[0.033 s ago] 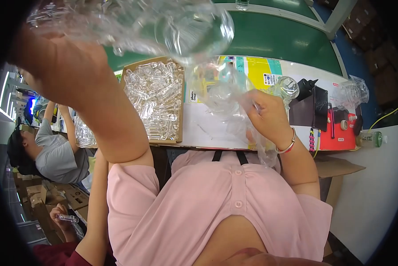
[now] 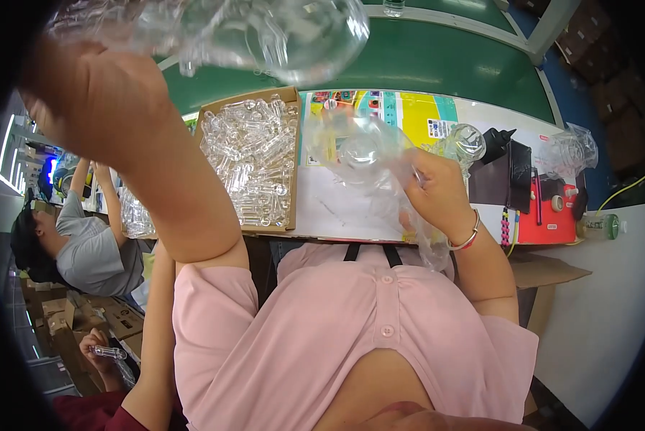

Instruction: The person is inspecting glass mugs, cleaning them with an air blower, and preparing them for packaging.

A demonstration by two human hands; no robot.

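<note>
Head view: I see the cardboard tray (image 2: 293,161) of clear glass pieces on the white worktable (image 2: 337,208), left of centre. My left hand (image 2: 96,108) is raised close to the lens, fingers clamped on a clear glass piece (image 2: 265,32). My right hand (image 2: 437,190) grips a crinkled clear plastic bag (image 2: 369,165) above the table, fingers closed on it.

Pink short-sleeved buttoned shirt, dark straps at the collar, silver-and-red bangle (image 2: 466,239) on the right wrist.
</note>
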